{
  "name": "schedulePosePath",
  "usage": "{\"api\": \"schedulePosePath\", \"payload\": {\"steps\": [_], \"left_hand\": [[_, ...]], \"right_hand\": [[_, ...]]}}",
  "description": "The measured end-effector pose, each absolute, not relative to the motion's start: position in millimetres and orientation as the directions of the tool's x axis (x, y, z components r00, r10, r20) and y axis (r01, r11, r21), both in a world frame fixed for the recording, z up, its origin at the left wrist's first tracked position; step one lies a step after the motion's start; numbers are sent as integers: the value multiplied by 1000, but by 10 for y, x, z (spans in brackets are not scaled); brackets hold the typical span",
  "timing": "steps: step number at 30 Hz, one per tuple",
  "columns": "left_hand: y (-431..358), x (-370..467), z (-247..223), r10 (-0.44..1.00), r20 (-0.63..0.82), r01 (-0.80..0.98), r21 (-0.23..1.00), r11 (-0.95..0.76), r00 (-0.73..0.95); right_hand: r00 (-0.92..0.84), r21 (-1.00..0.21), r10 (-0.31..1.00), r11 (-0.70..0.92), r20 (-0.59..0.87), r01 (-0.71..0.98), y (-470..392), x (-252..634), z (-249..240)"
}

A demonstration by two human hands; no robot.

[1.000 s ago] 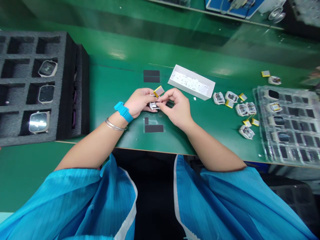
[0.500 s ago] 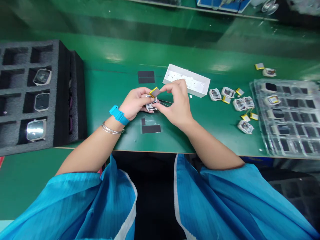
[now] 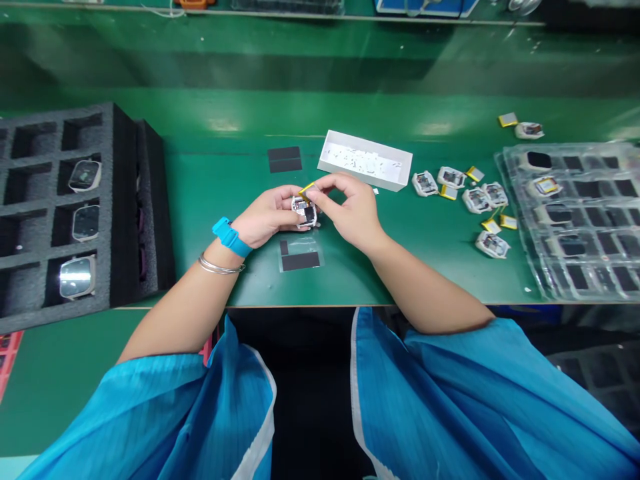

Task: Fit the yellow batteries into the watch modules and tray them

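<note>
My left hand (image 3: 264,217) is closed around the edge of an open white smartwatch case (image 3: 306,212), its electronics and a black square facing up. At the case's upper edge a yellow-edged battery (image 3: 307,189) stands tilted. My right hand (image 3: 347,208) pinches this battery between thumb and forefinger. Whether tweezers are still in my right palm is hidden by the fingers. Just below the hands lies a clear sheet with black adhesive pieces (image 3: 300,261), and above them a black rectangular sheet (image 3: 285,159).
A white box (image 3: 327,167) with small scraps stands behind my right hand. Several opened watch cases (image 3: 493,245) with batteries lie to the right, beside stacked clear trays (image 3: 530,263). Black foam trays (image 3: 117,220) holding watches stand at left. A shelf edge (image 3: 370,18) runs across the back.
The case has turned so its inside faces up more. My right fingers have moved from the case's side onto the battery. Tweezers seen under my right hand before no longer show. The view shifted slightly.
</note>
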State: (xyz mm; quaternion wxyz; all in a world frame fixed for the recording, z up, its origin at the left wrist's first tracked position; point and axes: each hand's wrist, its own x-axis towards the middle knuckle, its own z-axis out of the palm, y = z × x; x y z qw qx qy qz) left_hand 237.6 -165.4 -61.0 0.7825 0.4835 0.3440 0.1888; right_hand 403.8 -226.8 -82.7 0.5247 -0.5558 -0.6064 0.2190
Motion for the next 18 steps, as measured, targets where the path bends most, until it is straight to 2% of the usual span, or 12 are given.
{"api": "schedulePosePath", "payload": {"steps": [7, 11, 18], "left_hand": [[-1686, 2433, -633, 677, -428, 121, 884, 452, 599], [-1699, 2465, -613, 701, -437, 145, 888, 437, 563], [-1671, 2436, -623, 685, -449, 79, 863, 499, 574]], "right_hand": [[155, -812, 899, 282, 410, 511, -2281, 3998, -839], [134, -753, 884, 293, 449, 589, -2292, 3972, -850], [36, -627, 864, 335, 502, 703, -2301, 3952, -894]]}}
